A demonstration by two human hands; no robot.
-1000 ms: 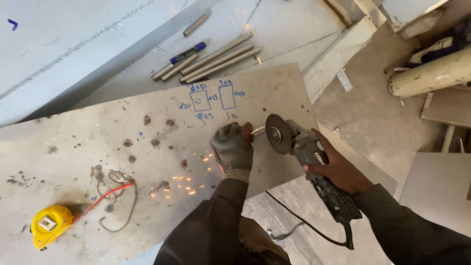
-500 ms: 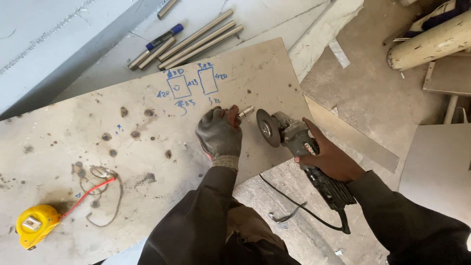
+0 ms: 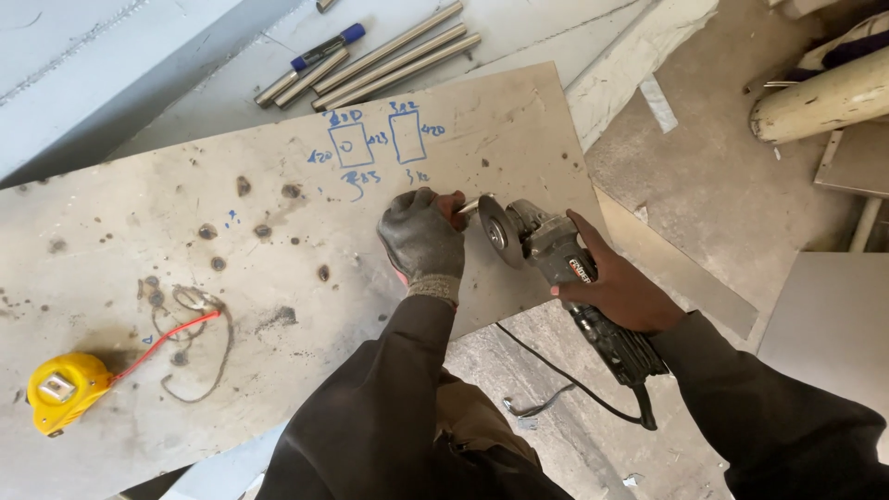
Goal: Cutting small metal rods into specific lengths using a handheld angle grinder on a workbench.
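Surface: scorched board [image 3: 278,278] marked with blue sketches, concrete floor [image 3: 722,185] beyond.
Left hand [image 3: 421,239]: gloved, pinched small metal piece [image 3: 469,206] on the board.
Right hand [image 3: 616,287]: bare, gripped angle grinder [image 3: 546,252], disc beside the piece.

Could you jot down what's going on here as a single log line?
left hand: gloved, pinching small metal piece on board | right hand: bare, gripping angle grinder, disc beside piece | tape measure: left end of board
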